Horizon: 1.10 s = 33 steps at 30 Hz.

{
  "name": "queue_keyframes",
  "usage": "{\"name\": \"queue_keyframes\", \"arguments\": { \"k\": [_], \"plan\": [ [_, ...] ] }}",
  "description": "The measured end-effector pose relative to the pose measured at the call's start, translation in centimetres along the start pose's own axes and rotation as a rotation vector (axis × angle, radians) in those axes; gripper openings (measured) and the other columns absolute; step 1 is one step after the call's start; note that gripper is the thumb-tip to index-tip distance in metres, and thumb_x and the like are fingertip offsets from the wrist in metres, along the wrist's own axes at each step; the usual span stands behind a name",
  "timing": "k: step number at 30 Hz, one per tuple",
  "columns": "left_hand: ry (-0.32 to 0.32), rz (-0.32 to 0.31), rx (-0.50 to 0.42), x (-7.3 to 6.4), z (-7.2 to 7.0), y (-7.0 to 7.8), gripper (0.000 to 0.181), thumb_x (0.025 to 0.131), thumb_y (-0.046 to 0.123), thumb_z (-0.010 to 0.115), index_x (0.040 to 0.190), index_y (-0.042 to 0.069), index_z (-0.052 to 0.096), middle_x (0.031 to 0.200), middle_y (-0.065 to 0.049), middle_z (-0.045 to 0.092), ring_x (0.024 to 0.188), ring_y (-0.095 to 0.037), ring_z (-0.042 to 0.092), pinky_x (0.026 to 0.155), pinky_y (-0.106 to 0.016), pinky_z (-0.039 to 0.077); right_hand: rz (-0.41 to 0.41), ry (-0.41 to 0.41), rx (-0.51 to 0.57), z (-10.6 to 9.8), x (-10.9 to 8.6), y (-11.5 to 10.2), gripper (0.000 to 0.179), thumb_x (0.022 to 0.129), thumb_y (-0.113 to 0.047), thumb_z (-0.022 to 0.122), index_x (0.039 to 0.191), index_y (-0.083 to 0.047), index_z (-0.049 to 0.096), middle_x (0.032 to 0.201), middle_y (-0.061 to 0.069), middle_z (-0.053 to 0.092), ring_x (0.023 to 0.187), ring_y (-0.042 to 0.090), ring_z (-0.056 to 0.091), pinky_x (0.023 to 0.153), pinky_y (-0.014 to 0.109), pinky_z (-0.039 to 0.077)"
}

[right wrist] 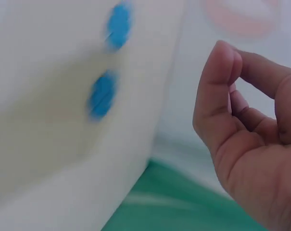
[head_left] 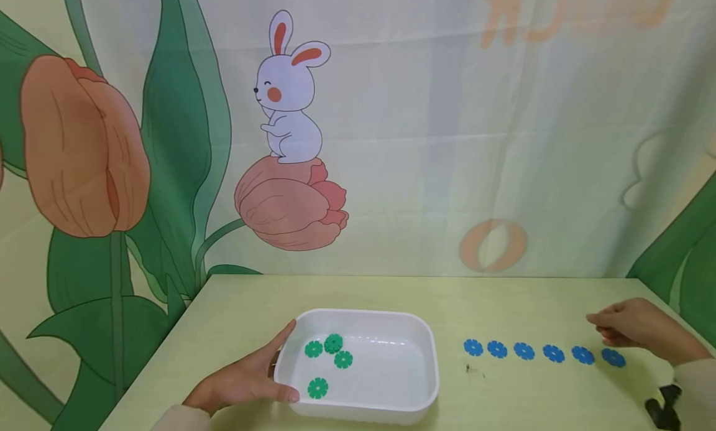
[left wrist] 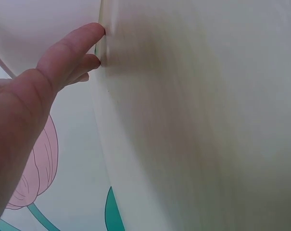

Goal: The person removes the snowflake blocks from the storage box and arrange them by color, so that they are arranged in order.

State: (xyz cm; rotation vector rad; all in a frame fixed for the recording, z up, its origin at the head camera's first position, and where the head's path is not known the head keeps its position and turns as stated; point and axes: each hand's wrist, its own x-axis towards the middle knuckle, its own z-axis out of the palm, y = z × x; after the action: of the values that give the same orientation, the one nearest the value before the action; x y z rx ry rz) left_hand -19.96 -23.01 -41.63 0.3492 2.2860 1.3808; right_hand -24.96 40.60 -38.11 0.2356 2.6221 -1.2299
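My left hand (head_left: 243, 378) holds the left end of a white plastic tub (head_left: 405, 409), its thumb at the near corner and its fingers along the left side. Inside the tub lie several green notched plastic discs (head_left: 317, 388), all toward the left end. On the right, several blue notched plastic discs (head_left: 524, 351) form a row on the table. My right hand (head_left: 637, 328) hovers above the right end of that row, beyond the last blue disc (head_left: 613, 357). In the right wrist view its thumb and index fingertip (right wrist: 221, 53) meet, with nothing visible between them.
The pale yellow table (head_left: 391, 291) ends at a fabric backdrop (head_left: 391, 139) printed with tulips and a rabbit. Small dark specks (head_left: 468, 369) mark the tabletop below the blue row. A black strap (head_left: 664, 407) shows beside the right sleeve.
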Motion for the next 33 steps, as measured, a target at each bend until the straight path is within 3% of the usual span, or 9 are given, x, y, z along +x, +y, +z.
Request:
{"name": "queue_keyframes", "arguments": {
  "k": [5,13,21,33],
  "plan": [
    [0.005,-0.024,0.005,0.0,0.1,0.1,0.117,0.084,0.026,0.082,0.161,0.016,-0.005,0.158,-0.021,0.024,0.13,-0.035,0.04,0.112,-0.06,0.027,-0.124,-0.084,0.012,1.6,-0.8,-4.9,0.034,0.104,-0.022,0.054,0.106,0.011,0.061,0.084,0.005,0.061,0.073,0.016,0.062,0.071,0.028,0.057],
    [0.003,0.007,0.015,-0.1,0.0,0.1,0.119,0.083,0.027,0.084,0.161,0.015,-0.006,0.158,-0.022,0.023,0.132,-0.035,0.039,0.112,-0.059,0.026,-0.232,-0.128,0.036,5.5,-0.8,-10.5,0.029,0.102,-0.021,0.059,0.101,0.007,0.06,0.082,0.006,0.059,0.073,0.015,0.059,0.072,0.028,0.057],
    [0.009,0.015,0.025,-0.2,-0.1,0.0,0.121,0.081,0.028,0.085,0.161,0.015,-0.006,0.159,-0.021,0.023,0.132,-0.035,0.038,0.112,-0.059,0.026,-0.293,-0.195,0.079,10.2,-0.6,-15.2,0.024,0.1,-0.019,0.062,0.087,0.001,0.062,0.076,0.004,0.056,0.07,0.014,0.057,0.071,0.028,0.057],
    [0.02,0.009,0.017,-0.1,0.0,0.0,0.121,0.082,0.026,0.085,0.161,0.015,-0.006,0.158,-0.021,0.024,0.131,-0.036,0.04,0.111,-0.06,0.028,-0.336,-0.284,0.146,16.5,-0.6,-21.2,0.018,0.097,-0.013,0.066,0.087,0.002,0.066,0.078,0.007,0.058,0.067,0.014,0.058,0.072,0.031,0.057]
  ]
}}
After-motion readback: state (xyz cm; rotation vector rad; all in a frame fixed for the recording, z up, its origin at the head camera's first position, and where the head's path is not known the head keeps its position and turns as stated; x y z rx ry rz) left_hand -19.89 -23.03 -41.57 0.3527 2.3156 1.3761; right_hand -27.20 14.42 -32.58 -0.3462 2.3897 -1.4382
